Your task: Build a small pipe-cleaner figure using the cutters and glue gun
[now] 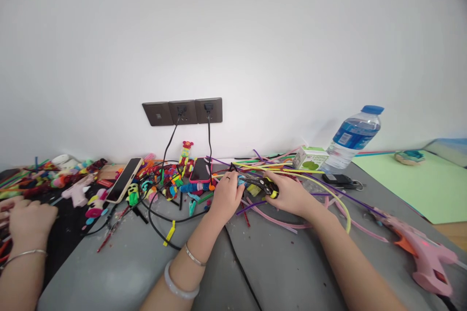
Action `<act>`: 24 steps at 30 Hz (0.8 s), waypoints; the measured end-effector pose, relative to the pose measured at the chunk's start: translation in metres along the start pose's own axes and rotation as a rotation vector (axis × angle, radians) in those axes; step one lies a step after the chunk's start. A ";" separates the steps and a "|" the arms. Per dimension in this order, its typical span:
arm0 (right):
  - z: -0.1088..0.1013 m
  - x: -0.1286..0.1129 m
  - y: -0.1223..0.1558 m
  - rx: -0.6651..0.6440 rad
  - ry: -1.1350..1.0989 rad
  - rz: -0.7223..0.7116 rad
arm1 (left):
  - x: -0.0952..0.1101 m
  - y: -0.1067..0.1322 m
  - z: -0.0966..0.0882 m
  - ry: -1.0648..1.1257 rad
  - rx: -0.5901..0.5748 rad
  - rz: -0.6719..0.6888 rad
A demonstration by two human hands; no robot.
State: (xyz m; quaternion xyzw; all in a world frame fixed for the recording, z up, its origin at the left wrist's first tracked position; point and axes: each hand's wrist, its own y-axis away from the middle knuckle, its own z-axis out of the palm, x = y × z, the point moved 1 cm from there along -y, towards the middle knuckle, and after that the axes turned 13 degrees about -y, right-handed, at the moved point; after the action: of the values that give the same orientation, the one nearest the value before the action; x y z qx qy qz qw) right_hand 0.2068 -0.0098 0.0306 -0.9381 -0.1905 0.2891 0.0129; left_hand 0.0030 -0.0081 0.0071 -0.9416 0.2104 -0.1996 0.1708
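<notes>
A: Nearest entries?

B: Tabletop (pixel 280 277), grey, lower centre, a black cable (pixel 237 254) across it. Pink glue gun (pixel 425 250), lower right. Another person's hand (pixel 31 221), lower left.

A: The two hands in the middle?

B: Right hand (pixel 291 194), curled closed round the grips of black-and-yellow pliers (pixel 256 181), frame centre. Left hand (pixel 225 194), just left of it, fingers drawn together on a small light-blue piece (pixel 241 181) at the pliers' nose.

A: Handling?

B: By judgement: pliers — rigid, moderately heavy, best taken by the grips. Blue piece — light, probably soft and easily squashed; pinch at its edge.

A: Farther back?

B: Water bottle (pixel 353 136), right of centre, leaning in view. Wall sockets (pixel 182 112), left of centre, two cables plugged in.

A: Hard to make out?

B: Blue piece, mostly covered by fingers, shape uncertain. Pliers' tip, obscured; cutting or gripping type, cannot tell. Other person's hand, cut by the left edge, contents unclear.
</notes>
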 end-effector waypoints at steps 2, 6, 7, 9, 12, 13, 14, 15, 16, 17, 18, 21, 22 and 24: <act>0.000 -0.001 0.001 -0.012 0.001 -0.003 | -0.002 0.000 0.000 -0.041 0.016 0.026; 0.000 -0.002 0.001 -0.017 -0.007 -0.002 | -0.004 0.000 0.000 -0.090 0.036 0.053; -0.001 -0.002 0.001 -0.017 -0.007 0.002 | -0.004 0.000 0.000 -0.094 0.041 0.056; -0.001 -0.003 0.001 -0.016 -0.004 0.015 | -0.005 0.000 0.001 -0.100 0.054 0.061; 0.000 -0.001 0.001 -0.015 0.003 0.034 | -0.005 0.001 0.001 -0.121 0.071 0.079; 0.000 -0.001 0.000 -0.012 0.004 0.035 | -0.005 0.001 0.001 -0.129 0.073 0.081; 0.001 0.000 0.000 -0.007 0.005 0.034 | -0.005 0.001 0.001 -0.136 0.076 0.081; 0.002 0.001 0.000 0.000 0.006 0.028 | -0.005 0.001 0.001 -0.141 0.077 0.079; 0.003 0.002 0.000 0.009 0.009 0.022 | -0.005 0.001 0.000 -0.143 0.078 0.076; 0.004 0.003 0.000 0.020 0.015 0.015 | -0.004 0.001 0.000 -0.143 0.079 0.072; 0.004 0.004 0.000 0.031 0.023 0.009 | -0.004 0.001 -0.001 -0.142 0.079 0.068; 0.005 0.006 0.000 0.060 0.041 -0.001 | -0.002 0.001 -0.003 -0.136 0.070 0.060; 0.005 0.007 0.000 0.065 0.042 -0.006 | -0.001 0.001 -0.004 -0.132 0.065 0.059; 0.004 0.008 0.000 0.065 0.038 -0.018 | -0.001 0.001 -0.004 -0.123 0.057 0.059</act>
State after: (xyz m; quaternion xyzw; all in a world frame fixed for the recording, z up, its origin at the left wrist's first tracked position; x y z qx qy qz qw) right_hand 0.2105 -0.0072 0.0226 -0.9408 -0.1890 0.2771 0.0497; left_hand 0.0004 -0.0093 0.0096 -0.9402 0.2216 -0.1422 0.2162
